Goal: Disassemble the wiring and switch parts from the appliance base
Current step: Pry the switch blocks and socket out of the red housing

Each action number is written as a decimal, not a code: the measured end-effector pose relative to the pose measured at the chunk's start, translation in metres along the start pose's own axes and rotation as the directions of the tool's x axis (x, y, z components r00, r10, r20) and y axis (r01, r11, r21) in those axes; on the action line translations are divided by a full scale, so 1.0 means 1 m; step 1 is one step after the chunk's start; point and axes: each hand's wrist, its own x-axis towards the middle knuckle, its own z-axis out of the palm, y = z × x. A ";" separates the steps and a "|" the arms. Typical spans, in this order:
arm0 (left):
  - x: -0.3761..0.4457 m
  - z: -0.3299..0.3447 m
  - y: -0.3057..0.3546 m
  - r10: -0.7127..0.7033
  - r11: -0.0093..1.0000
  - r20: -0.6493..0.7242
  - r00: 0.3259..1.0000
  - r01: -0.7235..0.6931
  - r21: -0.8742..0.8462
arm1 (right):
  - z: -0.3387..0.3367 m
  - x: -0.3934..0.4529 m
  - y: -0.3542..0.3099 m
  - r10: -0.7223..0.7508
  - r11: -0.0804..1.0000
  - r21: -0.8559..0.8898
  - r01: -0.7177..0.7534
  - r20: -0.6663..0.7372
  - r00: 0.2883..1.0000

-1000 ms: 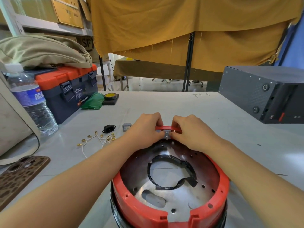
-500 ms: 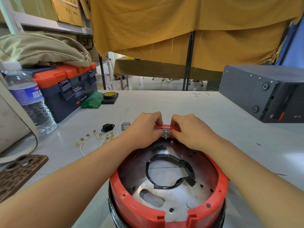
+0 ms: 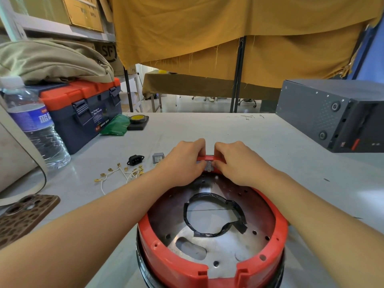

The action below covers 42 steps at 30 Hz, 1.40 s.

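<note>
The appliance base (image 3: 170, 265), a red plastic ring around a metal plate with a ragged black-taped hole, stands upside down at the table's near edge. Both hands meet at its far rim. My left hand (image 3: 182, 163) and my right hand (image 3: 239, 163) curl their fingers over the red rim on either side of a small metal switch part (image 3: 209, 166) and pinch it between their fingertips. Loose on the table to the left lie white wires with brass terminals (image 3: 122, 173), a black power socket (image 3: 135, 159) and a small grey switch (image 3: 158, 157).
A water bottle (image 3: 35, 125), a blue and orange toolbox (image 3: 83, 109) with a khaki bag on top, a green cloth (image 3: 115, 125) and a tape roll (image 3: 138, 119) sit left. A dark grey box (image 3: 332, 113) stands right. A brown phone case (image 3: 25, 217) lies near left.
Both hands stay on the far rim around the metal part, with only a slight shift of the fingers. The view has moved slightly.
</note>
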 end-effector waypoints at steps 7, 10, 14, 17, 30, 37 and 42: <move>0.001 0.000 0.003 -0.024 1.000 0.036 0.999 0.024 0.010 | 0.000 0.002 -0.001 -0.022 1.000 0.006 0.021 0.071 0.997; 0.002 0.001 0.004 -0.024 1.000 0.043 0.999 0.023 0.021 | 0.000 0.002 -0.001 -0.026 1.000 0.007 0.025 0.086 0.996; 0.003 0.002 0.005 -0.040 0.998 0.062 0.997 0.038 0.045 | 0.002 0.004 0.000 -0.033 0.999 0.002 0.033 0.097 0.995; 0.002 0.001 0.007 -0.047 0.997 0.075 0.996 0.043 0.060 | 0.003 0.004 0.000 -0.041 0.999 -0.005 0.041 0.100 0.994; 0.002 0.003 -0.002 -0.057 0.998 0.049 0.997 0.058 -0.004 | 0.000 0.001 0.001 -0.005 0.999 0.048 0.002 0.064 0.998; 0.001 0.005 -0.005 -0.031 0.999 0.062 0.998 0.029 0.038 | 0.000 0.001 0.003 0.010 0.998 0.067 -0.014 0.055 0.998; 0.001 0.005 -0.005 -0.021 0.999 0.056 0.998 0.019 0.045 | 0.000 0.003 0.003 0.009 0.998 0.055 -0.012 0.055 0.998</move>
